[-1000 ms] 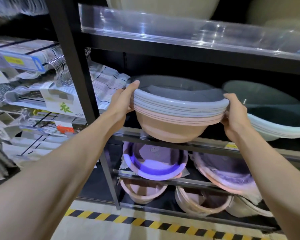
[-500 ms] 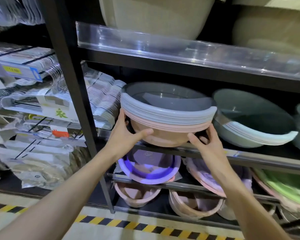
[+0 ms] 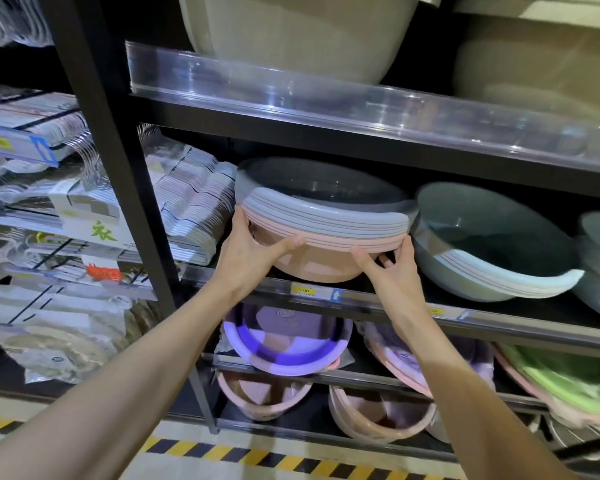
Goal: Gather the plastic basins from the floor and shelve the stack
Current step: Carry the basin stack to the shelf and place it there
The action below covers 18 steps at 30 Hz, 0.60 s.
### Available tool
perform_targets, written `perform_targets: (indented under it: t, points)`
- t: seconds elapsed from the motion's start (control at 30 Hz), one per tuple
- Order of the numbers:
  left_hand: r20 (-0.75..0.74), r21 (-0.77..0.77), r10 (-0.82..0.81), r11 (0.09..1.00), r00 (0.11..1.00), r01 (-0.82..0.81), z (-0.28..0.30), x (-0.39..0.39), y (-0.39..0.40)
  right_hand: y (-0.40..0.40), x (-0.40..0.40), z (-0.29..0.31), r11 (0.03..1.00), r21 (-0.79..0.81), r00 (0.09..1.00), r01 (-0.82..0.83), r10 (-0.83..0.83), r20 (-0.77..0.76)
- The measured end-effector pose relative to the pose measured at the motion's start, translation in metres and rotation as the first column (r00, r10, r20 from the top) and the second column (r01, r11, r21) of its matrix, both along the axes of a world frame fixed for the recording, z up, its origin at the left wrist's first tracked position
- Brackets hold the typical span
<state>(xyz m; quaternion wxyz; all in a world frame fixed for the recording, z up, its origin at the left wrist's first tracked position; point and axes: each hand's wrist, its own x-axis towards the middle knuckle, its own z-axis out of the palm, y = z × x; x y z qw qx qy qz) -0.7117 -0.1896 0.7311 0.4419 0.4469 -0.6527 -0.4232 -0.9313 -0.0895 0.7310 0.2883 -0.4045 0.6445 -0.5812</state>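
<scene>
— How are the hands sitting on it?

— Both arms are reaching up and forward to the middle shelf (image 3: 326,292). The left hand (image 3: 253,251) is cupping the left underside of the basin stack (image 3: 321,220), thumb lying along the pink rim, the other fingers wrapping out of sight behind it. The right hand (image 3: 390,268) is pressing up under the right front of the stack, thumb and fingertips spreading against the lowest pink rim.

— So both are gripping?

— Yes, each is clasping the stack from below, with nothing else in them.

— And where is the stack?

— It is sitting at the left end of that shelf, tilting slightly with its mouth toward the camera: grey-blue basins are nesting on top, pink ones beneath, and the top basin is showing a dark interior with nothing in it.

— What is around it?

— Just to its right a tilted stack of grey-green basins (image 3: 492,244) is leaning, its rim near the right hand. Below, a purple basin (image 3: 288,344) is resting on a lower rail, with pink basins (image 3: 264,396) under it and a green basin (image 3: 565,375) off to the right. Packaged hangers (image 3: 191,206) are lying in the bay to the left.
</scene>
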Motion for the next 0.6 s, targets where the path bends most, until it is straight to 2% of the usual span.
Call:
perform_targets:
  t: [0.3, 0.47, 0.6]
  points:
    - [0.041, 0.09, 0.0, 0.996, 0.999, -0.003, -0.013, -0.008, -0.031, -0.032, -0.011, -0.004, 0.995, 0.103, 0.996, 0.015, -0.006, -0.092]
    - [0.133, 0.11, -0.006, 0.994, 0.991, -0.009, -0.03, -0.006, -0.039, -0.038, -0.014, -0.024, 0.987, 0.161, 0.992, 0.026, -0.005, -0.129]
    - [0.132, 0.106, -0.007, 0.994, 0.991, -0.007, -0.039, -0.007, -0.04, -0.041, -0.015, -0.034, 0.984, 0.174, 0.988, 0.039, -0.012, -0.154]
